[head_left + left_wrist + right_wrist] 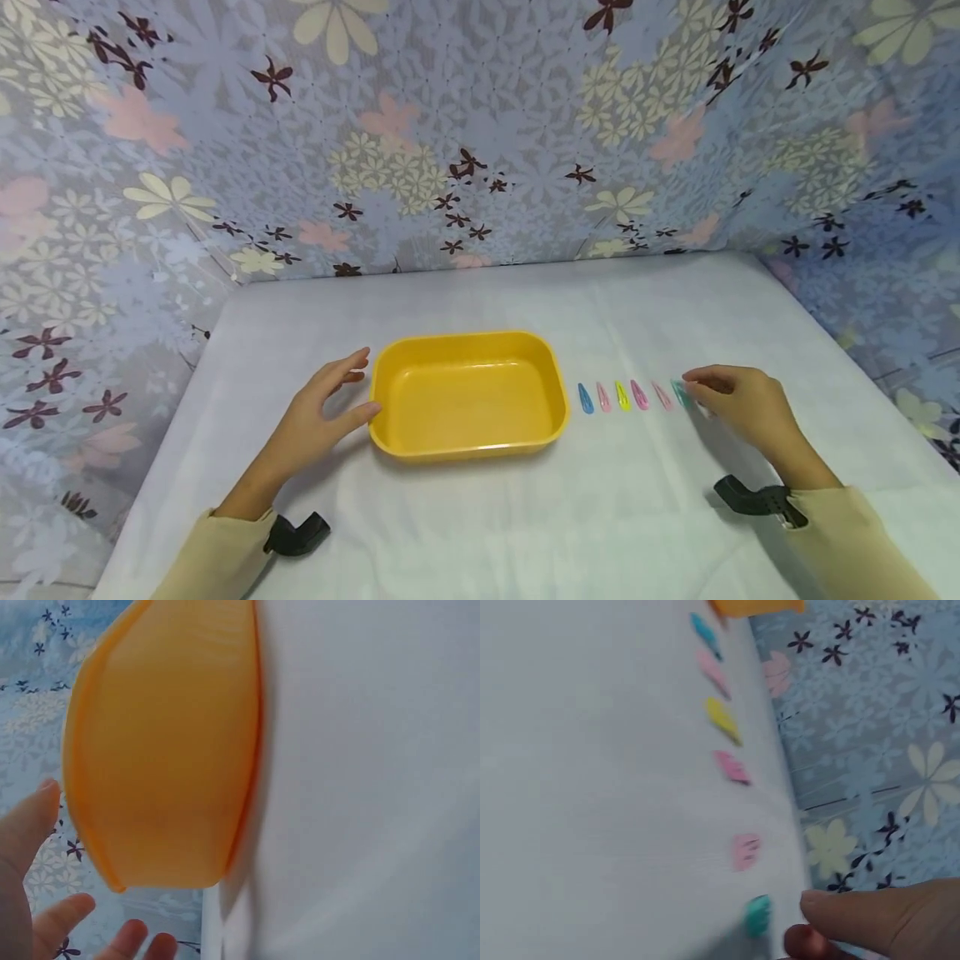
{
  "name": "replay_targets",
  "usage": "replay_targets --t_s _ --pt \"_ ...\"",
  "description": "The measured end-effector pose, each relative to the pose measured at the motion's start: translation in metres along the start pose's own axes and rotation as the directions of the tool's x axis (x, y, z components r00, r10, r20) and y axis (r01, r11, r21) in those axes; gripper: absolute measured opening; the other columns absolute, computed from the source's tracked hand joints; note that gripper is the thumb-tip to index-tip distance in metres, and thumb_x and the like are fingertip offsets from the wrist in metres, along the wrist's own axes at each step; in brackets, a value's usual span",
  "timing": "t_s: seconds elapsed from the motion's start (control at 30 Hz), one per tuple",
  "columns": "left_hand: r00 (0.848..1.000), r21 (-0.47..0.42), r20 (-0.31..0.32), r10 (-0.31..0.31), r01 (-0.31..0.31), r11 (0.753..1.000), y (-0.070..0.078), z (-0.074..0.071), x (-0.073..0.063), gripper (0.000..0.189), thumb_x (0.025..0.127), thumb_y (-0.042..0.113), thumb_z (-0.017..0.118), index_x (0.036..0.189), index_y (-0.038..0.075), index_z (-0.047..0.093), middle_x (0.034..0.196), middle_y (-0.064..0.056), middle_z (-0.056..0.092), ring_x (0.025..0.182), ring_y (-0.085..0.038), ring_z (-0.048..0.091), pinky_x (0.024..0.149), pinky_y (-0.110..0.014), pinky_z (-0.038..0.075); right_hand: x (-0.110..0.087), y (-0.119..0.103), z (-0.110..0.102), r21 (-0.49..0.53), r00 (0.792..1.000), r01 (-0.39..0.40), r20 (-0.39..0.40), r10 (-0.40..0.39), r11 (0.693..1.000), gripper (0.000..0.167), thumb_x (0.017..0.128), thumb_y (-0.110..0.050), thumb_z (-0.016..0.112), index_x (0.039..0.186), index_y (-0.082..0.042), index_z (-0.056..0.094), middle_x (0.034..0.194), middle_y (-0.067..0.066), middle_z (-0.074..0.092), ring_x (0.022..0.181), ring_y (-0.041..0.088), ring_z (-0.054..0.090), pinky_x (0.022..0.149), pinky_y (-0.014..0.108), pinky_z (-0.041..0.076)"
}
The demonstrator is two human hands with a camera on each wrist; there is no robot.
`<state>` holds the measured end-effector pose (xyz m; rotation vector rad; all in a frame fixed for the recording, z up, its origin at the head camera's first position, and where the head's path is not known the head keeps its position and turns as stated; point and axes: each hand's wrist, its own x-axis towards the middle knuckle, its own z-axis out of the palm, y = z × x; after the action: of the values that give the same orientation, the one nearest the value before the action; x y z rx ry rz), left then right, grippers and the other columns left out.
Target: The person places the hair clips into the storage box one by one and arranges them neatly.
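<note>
A yellow plastic tray stands on the white cloth. My left hand is at its left end, fingers spread and thumb tip at or very near the rim; the left wrist view shows the tray's outer wall beside the fingers. Right of the tray lies a row of snap hair clips: blue, light pink, yellow, pink, another light pink and green. Over the row's right end is my right hand, thumb and forefinger bent close together by the green clip. Whether they pinch anything is hidden.
A small pale thing shows partly under the right hand; its kind is unclear. The white cloth covers the tabletop. Flowered fabric hangs behind and at both sides. Each wrist wears a black mount.
</note>
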<state>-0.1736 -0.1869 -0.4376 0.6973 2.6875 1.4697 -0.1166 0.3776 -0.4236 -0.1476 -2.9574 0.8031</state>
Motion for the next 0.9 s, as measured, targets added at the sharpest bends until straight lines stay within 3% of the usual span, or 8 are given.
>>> replay_targets --t_s 0.13,0.3,0.47,0.57,0.7,0.9 --pt "0.999 -0.028 -0.021 0.032 -0.032 0.999 -0.001 0.006 0.001 0.071 0.093 0.025 0.078 0.155 0.029 0.044 0.15 -0.006 0.049 0.129 -0.026 0.052 0.112 -0.057 0.038 -0.005 0.005 0.013 0.002 0.997 0.008 -0.081 -0.008 1.0 0.033 0.099 -0.033 0.069 0.118 -0.008 0.076 0.109 0.021 0.073 0.1 0.041 0.066 0.075 0.049 0.053" --pt "0.999 -0.055 -0.031 0.041 -0.042 0.998 -0.006 0.014 0.001 0.069 0.093 0.022 0.078 0.154 0.024 0.047 0.145 0.001 0.053 0.128 -0.02 0.052 0.111 -0.053 0.041 -0.005 0.007 0.02 -0.008 0.993 0.02 -0.112 -0.021 1.0 0.03 0.096 -0.03 0.074 0.116 -0.009 0.078 0.1 0.014 0.075 0.088 0.03 0.066 0.069 0.036 0.048" --pt "0.998 -0.097 -0.033 0.051 -0.054 0.994 -0.01 0.018 0.0 0.066 0.094 0.017 0.077 0.153 0.024 0.049 0.136 0.003 0.057 0.122 -0.014 0.053 0.11 -0.031 0.042 -0.005 0.008 0.024 -0.027 0.989 0.043 -0.143 -0.046 0.999 0.026 0.094 -0.025 0.077 0.113 -0.009 0.079 0.096 0.012 0.075 0.086 0.03 0.065 0.07 0.04 0.048" --pt "0.998 -0.154 -0.035 0.053 -0.058 0.986 -0.012 0.019 -0.001 0.065 0.094 0.012 0.075 0.153 0.02 0.049 0.13 0.0 0.058 0.117 -0.015 0.053 0.109 -0.02 0.039 -0.005 0.008 0.024 -0.019 0.988 0.045 -0.146 -0.047 0.999 0.026 0.094 -0.025 0.076 0.114 -0.008 0.079 0.098 0.015 0.076 0.092 0.037 0.067 0.074 0.048 0.051" --pt "0.998 -0.22 -0.031 0.06 -0.065 0.973 -0.015 0.02 -0.001 0.065 0.095 0.006 0.073 0.154 0.014 0.047 0.124 -0.007 0.059 0.112 -0.017 0.053 0.107 -0.019 0.039 -0.005 0.005 0.023 0.003 0.991 0.031 -0.131 -0.03 1.0 0.027 0.096 -0.027 0.074 0.115 -0.008 0.078 0.102 0.019 0.075 0.101 0.044 0.066 0.082 0.058 0.051" --pt "0.999 -0.241 -0.025 0.034 -0.039 0.97 -0.021 0.023 -0.001 0.064 0.097 0.008 0.07 0.155 0.015 0.045 0.123 -0.009 0.059 0.11 -0.018 0.053 0.105 -0.019 0.04 -0.002 0.003 0.022 0.011 0.996 0.009 -0.092 -0.008 1.0 0.03 0.097 -0.031 0.073 0.116 -0.008 0.079 0.088 0.008 0.077 0.094 0.039 0.069 0.082 0.057 0.051"
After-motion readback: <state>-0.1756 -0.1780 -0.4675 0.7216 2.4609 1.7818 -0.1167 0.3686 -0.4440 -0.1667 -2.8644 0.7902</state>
